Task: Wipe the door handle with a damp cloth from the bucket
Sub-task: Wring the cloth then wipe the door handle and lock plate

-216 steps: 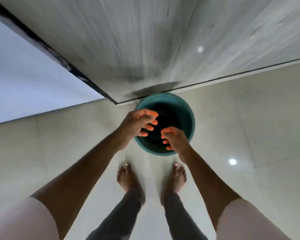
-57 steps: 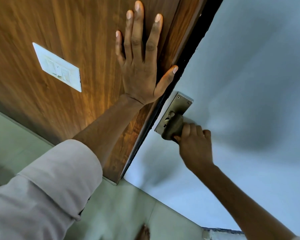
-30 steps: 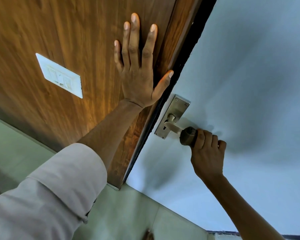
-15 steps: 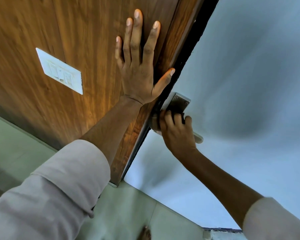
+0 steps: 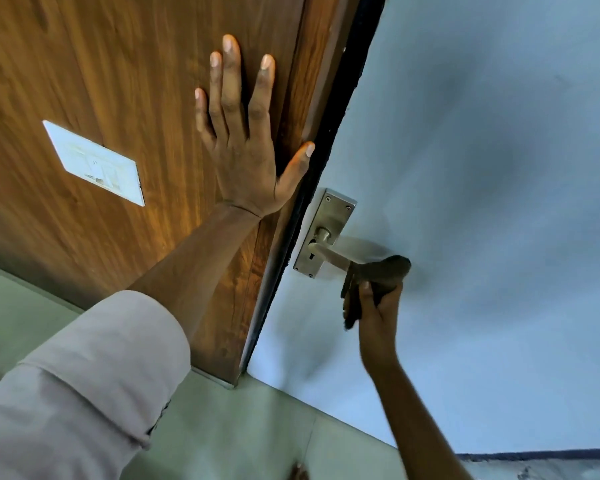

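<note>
A metal lever door handle (image 5: pixel 329 255) on a steel backplate (image 5: pixel 328 220) sits at the left edge of the pale blue door (image 5: pixel 482 168). My right hand (image 5: pixel 378 311) is shut on a dark brown damp cloth (image 5: pixel 381 271), which wraps the outer end of the lever from below. The lever's tip is hidden by the cloth. My left hand (image 5: pixel 245 140) lies flat with fingers spread against the brown wooden panel (image 5: pixel 136 81) beside the door edge, holding nothing. The bucket is out of view.
A white switch plate (image 5: pixel 94 162) is mounted on the wooden panel to the left of my left hand. Pale green floor tiles (image 5: pixel 243 434) run along the bottom, and a toe (image 5: pixel 298 472) shows at the lower edge.
My right hand slid with the cloth from the backplate end of the handle out to the lever's tip. My left hand stays pressed on the wooden panel.
</note>
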